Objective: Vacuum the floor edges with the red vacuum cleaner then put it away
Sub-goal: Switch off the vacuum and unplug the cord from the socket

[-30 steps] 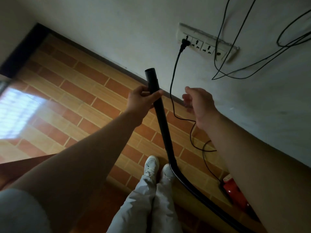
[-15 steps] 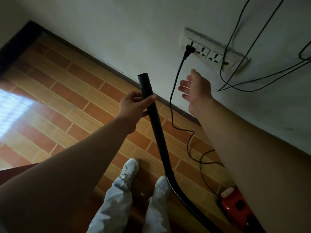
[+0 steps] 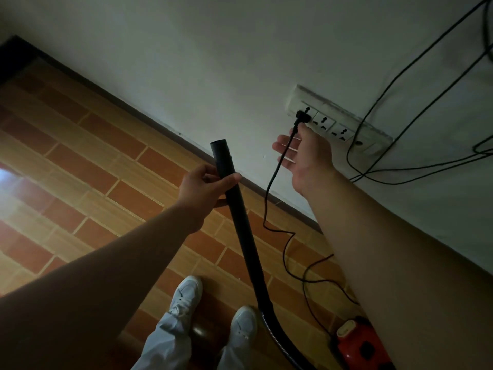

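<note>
My left hand (image 3: 204, 186) grips the black vacuum tube (image 3: 241, 225) near its open upper end, holding it upright over the floor. The tube runs down into a ribbed hose (image 3: 277, 340) that leads to the red vacuum cleaner (image 3: 357, 343), partly hidden behind my right forearm at the bottom right. Its black power cord (image 3: 276, 166) hangs from a plug (image 3: 302, 117) seated in the white wall socket strip (image 3: 336, 121). My right hand (image 3: 306, 153) is open, fingers apart, just below the plug, with the cord passing in front of the palm.
The white wall (image 3: 213, 62) meets the brick-patterned tile floor (image 3: 93, 169) along a dark skirting (image 3: 160, 124). Other black cables (image 3: 413, 102) hang from the strip to the right. My two white shoes (image 3: 213, 311) stand beside the tube's base. Cord loops lie on the floor.
My right hand has risen from beside the tube up to just under the plug at the socket strip. My left hand keeps its hold on the tube.
</note>
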`<state>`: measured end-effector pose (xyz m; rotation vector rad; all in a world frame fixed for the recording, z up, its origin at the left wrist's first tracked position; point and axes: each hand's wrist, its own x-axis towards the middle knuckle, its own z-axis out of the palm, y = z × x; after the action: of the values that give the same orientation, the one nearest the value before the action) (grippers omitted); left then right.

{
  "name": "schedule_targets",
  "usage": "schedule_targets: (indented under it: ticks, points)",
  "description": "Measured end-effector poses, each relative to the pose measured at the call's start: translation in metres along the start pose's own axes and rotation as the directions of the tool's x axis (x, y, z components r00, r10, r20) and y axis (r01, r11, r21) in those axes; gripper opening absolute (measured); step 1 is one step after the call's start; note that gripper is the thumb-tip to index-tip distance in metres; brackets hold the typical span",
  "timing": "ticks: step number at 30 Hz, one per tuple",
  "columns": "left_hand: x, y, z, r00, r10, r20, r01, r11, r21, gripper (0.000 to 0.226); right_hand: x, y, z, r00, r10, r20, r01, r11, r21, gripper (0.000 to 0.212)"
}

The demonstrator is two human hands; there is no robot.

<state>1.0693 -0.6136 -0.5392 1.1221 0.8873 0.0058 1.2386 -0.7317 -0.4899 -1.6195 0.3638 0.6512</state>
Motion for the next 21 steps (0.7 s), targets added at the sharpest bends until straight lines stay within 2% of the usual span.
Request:
schedule_targets:
  ticks: [10,16,21]
  points:
    - [0.005,0.006,0.004,1.000,-0.001,0.026,0.000,0.999,0.042,0.059,0.000,-0.002,0.000,1.000,0.005,0.030,-0.010,0.987,0.163,0.022]
    - [0.006,0.008,0.008,0.999,-0.004,0.035,0.002,0.999,0.052,0.061,0.000,-0.001,0.000,0.999,-0.011,0.042,0.004,0.985,0.173,0.025]
    - [0.005,0.005,0.013,0.999,0.001,0.035,-0.003,0.999,0.053,0.052,0.000,-0.003,0.000,0.999,-0.047,0.021,0.044,0.990,0.135,0.022]
